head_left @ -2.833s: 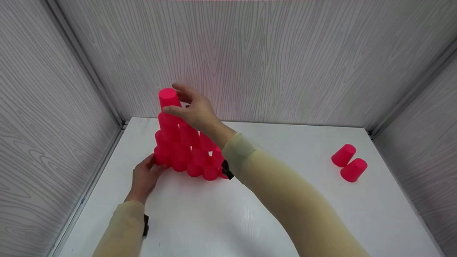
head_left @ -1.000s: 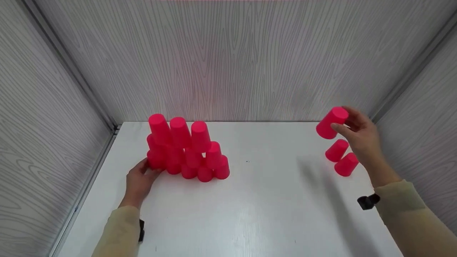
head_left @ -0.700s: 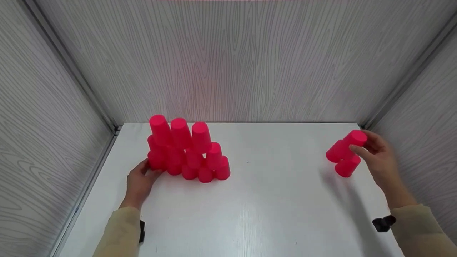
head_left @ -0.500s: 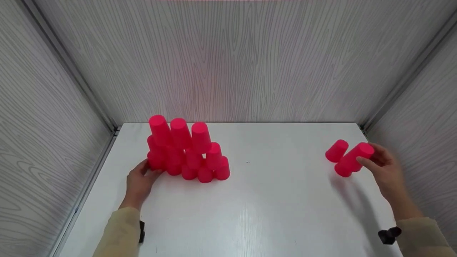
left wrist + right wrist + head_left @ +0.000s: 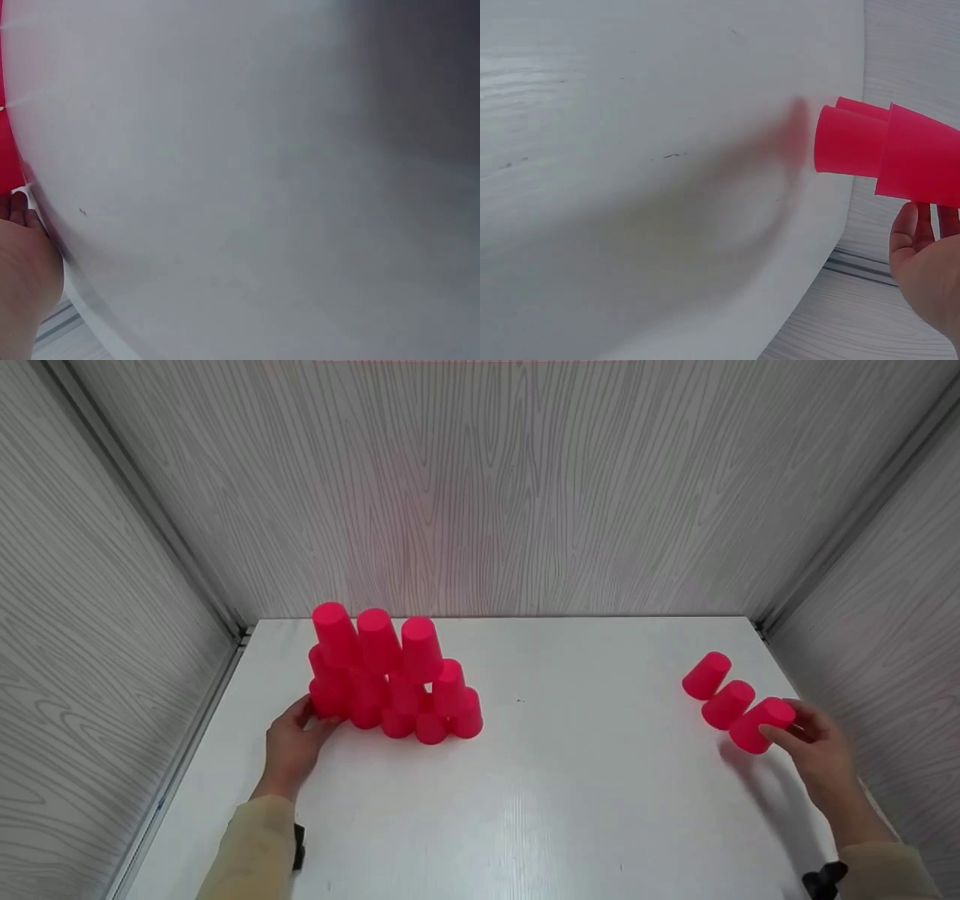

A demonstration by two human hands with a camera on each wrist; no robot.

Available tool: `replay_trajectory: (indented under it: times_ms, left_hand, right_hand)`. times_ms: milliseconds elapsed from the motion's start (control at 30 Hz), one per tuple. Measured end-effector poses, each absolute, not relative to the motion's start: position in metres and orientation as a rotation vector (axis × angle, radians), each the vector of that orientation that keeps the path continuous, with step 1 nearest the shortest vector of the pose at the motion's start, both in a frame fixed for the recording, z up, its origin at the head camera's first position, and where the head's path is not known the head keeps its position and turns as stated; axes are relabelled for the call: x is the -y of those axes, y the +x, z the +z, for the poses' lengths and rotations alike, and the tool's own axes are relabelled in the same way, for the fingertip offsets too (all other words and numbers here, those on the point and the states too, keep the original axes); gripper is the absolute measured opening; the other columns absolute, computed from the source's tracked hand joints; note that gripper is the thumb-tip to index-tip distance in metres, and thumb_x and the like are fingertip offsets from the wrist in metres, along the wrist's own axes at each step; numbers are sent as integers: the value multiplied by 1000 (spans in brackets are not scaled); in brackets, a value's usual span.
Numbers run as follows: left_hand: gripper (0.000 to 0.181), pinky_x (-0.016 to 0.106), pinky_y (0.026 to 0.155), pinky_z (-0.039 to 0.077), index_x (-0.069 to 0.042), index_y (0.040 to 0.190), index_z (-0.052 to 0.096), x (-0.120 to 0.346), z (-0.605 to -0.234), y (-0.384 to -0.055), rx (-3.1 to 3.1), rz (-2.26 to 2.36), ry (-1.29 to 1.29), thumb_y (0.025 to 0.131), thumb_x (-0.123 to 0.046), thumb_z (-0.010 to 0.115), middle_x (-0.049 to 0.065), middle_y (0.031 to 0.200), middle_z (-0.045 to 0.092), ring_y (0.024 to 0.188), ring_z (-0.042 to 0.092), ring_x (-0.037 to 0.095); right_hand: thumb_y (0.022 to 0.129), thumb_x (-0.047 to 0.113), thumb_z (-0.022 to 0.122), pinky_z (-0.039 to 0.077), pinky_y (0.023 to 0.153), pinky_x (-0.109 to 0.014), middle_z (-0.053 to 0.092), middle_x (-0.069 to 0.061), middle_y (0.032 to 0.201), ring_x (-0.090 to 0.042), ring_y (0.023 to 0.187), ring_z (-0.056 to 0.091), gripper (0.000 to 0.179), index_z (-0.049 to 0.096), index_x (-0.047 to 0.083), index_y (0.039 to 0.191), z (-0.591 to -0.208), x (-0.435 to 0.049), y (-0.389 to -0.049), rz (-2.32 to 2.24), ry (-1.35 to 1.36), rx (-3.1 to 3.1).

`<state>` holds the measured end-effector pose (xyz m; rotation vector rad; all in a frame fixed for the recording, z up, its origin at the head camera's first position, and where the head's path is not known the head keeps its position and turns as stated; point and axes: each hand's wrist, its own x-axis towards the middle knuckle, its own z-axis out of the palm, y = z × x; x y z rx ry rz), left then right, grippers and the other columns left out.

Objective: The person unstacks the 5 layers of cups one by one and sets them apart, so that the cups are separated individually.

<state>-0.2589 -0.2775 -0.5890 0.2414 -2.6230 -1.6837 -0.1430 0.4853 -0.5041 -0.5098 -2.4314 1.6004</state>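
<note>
In the head view, upside-down pinkish-red cups are stacked in a three-tier wall (image 5: 407, 694) at the left, with three cups in the top tier. My left hand (image 5: 291, 746) is at the wall's lower left end, thumb in front and fingers round the side of the bottom corner cup (image 5: 328, 699). Far to the right, my right hand (image 5: 821, 750) grips another upside-down cup (image 5: 757, 727) by its side, its shadow falling apart from it on the table. Beside that cup stand two more cups, a nearer one (image 5: 727, 705) and a farther one (image 5: 706, 676).
The white table (image 5: 525, 810) is bounded by a grey wood-grain back panel (image 5: 480, 495) and by side panels, a left one (image 5: 90, 660) and a right one (image 5: 885, 607). The right forearm is close to the right panel.
My right hand took the cup from atop the wall's fourth tier, carried it right, and lowered it past the two standing cups toward me. The left hand stays at the wall's base.
</note>
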Motion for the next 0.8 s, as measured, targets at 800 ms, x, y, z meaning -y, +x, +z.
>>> replay_trajectory:
  times_ms: [800]
  left_hand:
    - [79,48,120,41,-15,165,40,280,-591,-262,2612,-1666,192,99,-41,76,8,161,50,151,42,29]
  right_hand:
    - [95,40,82,59,90,-22,45,-2,147,-5,114,48,85,35,15,161,-532,-493,-141,1619,-563,2509]
